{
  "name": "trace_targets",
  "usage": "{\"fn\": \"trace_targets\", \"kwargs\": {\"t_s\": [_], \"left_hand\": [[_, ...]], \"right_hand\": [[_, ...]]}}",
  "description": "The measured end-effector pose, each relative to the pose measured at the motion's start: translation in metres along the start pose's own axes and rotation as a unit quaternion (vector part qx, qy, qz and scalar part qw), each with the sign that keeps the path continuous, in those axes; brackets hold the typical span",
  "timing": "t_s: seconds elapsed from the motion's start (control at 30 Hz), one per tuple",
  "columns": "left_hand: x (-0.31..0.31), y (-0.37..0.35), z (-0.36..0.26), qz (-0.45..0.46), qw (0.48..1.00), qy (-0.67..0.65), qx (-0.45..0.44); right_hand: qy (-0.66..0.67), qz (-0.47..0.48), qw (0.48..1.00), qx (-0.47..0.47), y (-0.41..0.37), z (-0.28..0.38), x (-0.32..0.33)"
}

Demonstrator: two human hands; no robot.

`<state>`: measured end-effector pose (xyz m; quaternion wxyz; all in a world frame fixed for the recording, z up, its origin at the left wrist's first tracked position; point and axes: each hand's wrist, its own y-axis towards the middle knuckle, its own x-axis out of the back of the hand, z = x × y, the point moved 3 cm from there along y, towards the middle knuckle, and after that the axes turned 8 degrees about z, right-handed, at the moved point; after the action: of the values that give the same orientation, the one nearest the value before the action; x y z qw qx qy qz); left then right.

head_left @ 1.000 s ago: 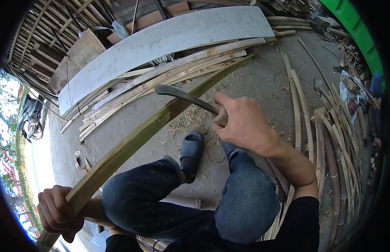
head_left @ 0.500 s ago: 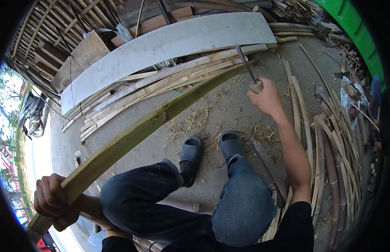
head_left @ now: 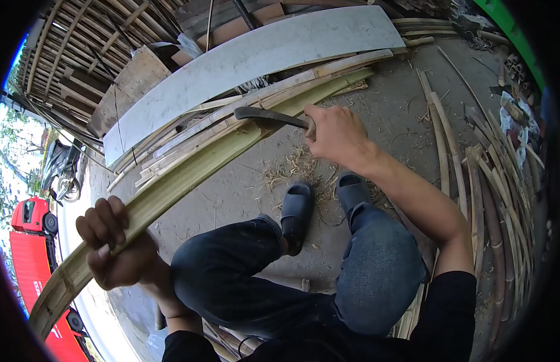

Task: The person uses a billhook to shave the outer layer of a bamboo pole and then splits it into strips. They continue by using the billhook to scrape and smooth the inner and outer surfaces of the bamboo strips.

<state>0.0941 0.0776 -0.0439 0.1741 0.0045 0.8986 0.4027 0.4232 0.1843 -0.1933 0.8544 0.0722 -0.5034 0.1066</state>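
Note:
A long split bamboo strip point(head_left: 189, 172) runs from the lower left to the upper middle, its pale green hollow side facing up. My left hand point(head_left: 120, 244) is closed around its lower part. In my right hand point(head_left: 337, 134) is the short wooden handle of a curved knife point(head_left: 265, 114); the fingers are wrapped round it. The dark blade points left and lies over the strip near its middle, at a brownish node. Whether the edge touches the bamboo cannot be made out.
A long whitish board point(head_left: 250, 63) lies beyond the strip, with bamboo pieces along it. More bamboo strips point(head_left: 497, 223) are piled at the right. Shavings point(head_left: 292, 169) litter the floor near my sandals point(head_left: 297, 208). A red truck point(head_left: 35, 259) stands outside at the left.
My right hand and the knife have moved left and closer, from the strip's far end to its middle. The strip has turned to show its hollow side. The view has shifted left, revealing the truck.

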Motion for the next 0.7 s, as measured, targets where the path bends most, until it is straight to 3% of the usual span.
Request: {"fn": "trace_targets", "kwargs": {"t_s": [0.13, 0.23, 0.3, 0.37, 0.43, 0.57, 0.7], "left_hand": [[0.012, -0.001, -0.001, -0.018, 0.999, -0.033, -0.017], [-0.016, -0.016, -0.016, -0.014, 1.0, -0.021, -0.019], [-0.031, -0.017, -0.021, -0.031, 0.999, -0.013, -0.035], [-0.031, -0.016, -0.022, -0.027, 0.999, -0.034, -0.032], [-0.029, -0.011, -0.017, -0.043, 0.997, -0.007, -0.057], [-0.02, -0.006, -0.008, -0.015, 0.999, -0.022, -0.032], [-0.008, -0.005, -0.005, -0.026, 0.999, -0.008, -0.032]], "right_hand": [[0.032, 0.016, 0.999, -0.02, -0.009, 0.027, -0.005], [0.014, 0.031, 0.999, -0.034, -0.01, -0.006, -0.003], [-0.022, 0.02, 0.991, -0.128, 0.01, -0.051, 0.002], [0.002, -0.004, 0.996, -0.093, -0.012, -0.01, 0.015], [0.073, 0.024, 0.997, 0.028, -0.048, 0.034, 0.008], [0.066, 0.018, 0.997, 0.044, -0.026, 0.016, 0.011], [0.014, 0.037, 0.999, -0.012, -0.019, 0.025, 0.013]]}}
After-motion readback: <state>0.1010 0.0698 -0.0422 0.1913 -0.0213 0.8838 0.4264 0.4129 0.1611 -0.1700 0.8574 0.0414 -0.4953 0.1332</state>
